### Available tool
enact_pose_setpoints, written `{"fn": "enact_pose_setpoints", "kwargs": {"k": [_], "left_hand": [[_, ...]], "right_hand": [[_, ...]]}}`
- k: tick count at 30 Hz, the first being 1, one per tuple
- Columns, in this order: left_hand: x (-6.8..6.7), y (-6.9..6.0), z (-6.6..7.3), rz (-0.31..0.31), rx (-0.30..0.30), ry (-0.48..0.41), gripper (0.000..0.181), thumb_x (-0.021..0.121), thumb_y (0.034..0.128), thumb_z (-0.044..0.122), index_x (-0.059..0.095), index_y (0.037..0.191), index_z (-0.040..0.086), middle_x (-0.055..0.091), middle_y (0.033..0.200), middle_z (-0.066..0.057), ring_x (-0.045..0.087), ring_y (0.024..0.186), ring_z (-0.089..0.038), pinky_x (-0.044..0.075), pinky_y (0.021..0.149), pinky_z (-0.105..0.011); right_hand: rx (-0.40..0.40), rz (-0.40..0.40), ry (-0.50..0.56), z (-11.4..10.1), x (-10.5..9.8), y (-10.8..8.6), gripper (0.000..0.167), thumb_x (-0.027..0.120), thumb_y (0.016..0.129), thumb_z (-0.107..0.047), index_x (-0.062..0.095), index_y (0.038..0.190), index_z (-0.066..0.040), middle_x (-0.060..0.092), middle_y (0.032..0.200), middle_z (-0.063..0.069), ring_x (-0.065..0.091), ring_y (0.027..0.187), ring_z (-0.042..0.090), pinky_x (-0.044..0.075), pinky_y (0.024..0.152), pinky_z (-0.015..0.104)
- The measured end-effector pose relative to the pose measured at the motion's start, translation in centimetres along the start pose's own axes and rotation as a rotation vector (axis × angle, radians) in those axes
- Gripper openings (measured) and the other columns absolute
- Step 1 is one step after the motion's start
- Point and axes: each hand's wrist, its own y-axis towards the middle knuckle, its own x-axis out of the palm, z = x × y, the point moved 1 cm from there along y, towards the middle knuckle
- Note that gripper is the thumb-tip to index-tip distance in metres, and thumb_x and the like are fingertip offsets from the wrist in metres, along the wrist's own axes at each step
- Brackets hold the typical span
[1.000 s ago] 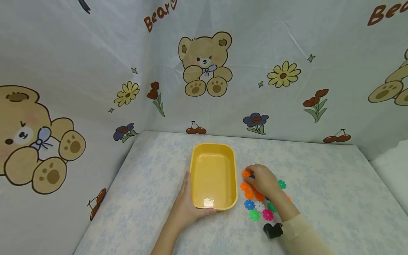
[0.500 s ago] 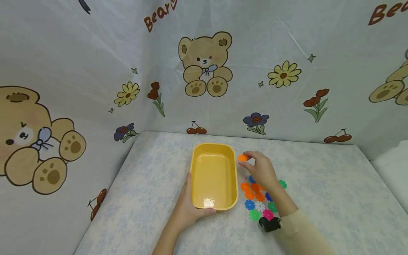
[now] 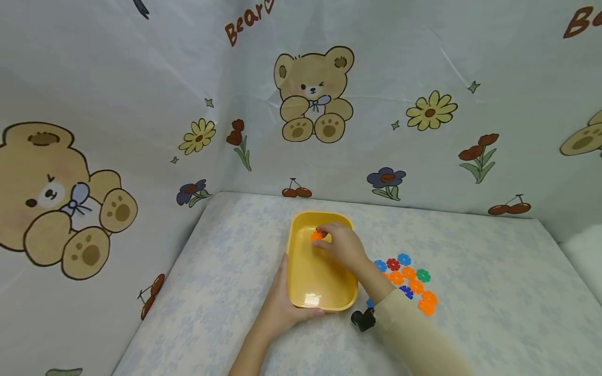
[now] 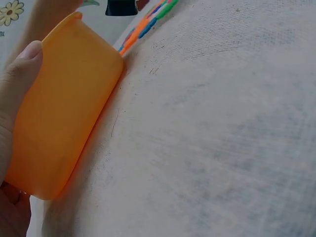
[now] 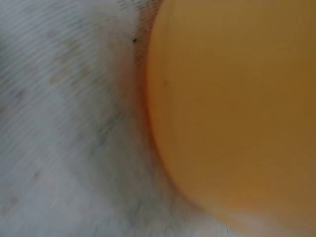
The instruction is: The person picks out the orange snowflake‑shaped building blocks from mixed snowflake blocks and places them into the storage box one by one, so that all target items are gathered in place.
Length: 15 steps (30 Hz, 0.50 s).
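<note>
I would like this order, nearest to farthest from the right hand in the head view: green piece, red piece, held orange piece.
1. Orange piece: pinched by the right hand.
2. Red piece: right of the tray.
3. Green piece: farther right.

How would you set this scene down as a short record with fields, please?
Left hand: grips the near left corner of the yellow container, thumb along the near side
Right hand: pinches an orange flower-shaped piece over the container; whether they touch cannot be told
Loose pieces: on the table to the container's right; orange, blue, red and green, some hidden by the right forearm
Backdrop: pale cloth printed with bears, flowers and cherries
</note>
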Motion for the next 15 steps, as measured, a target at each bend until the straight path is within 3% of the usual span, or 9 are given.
{"fn": "enact_pose_setpoints", "kwargs": {"k": [8, 15], "left_hand": [[0.1, 0.0, 0.1, -0.007, -0.006, 0.023, 0.146, 0.091, 0.0551, 0.060, -0.007, 0.159, 0.034, 0.007, 0.167, 0.000, 0.020, 0.151, -0.026, 0.025, 0.118, -0.057], [0.0, 0.0, 0.2, -0.001, -0.004, 0.029, 0.145, 0.091, 0.0537, 0.063, -0.010, 0.157, 0.041, 0.008, 0.167, 0.001, 0.021, 0.151, -0.026, 0.026, 0.118, -0.056]], "right_hand": [[0.027, -0.075, -0.044, -0.2, 2.3, 1.6, 0.038, 0.076, 0.088, -0.034, 0.072, 0.116, -0.009, 0.068, 0.101, 0.004, 0.061, 0.090, 0.020, 0.053, 0.087, 0.037], [0.072, -0.100, -0.152, 0.2, 3.7, 2.2, 0.039, 0.073, 0.090, -0.037, 0.070, 0.117, -0.010, 0.065, 0.104, 0.004, 0.059, 0.088, 0.021, 0.052, 0.085, 0.038]]}}
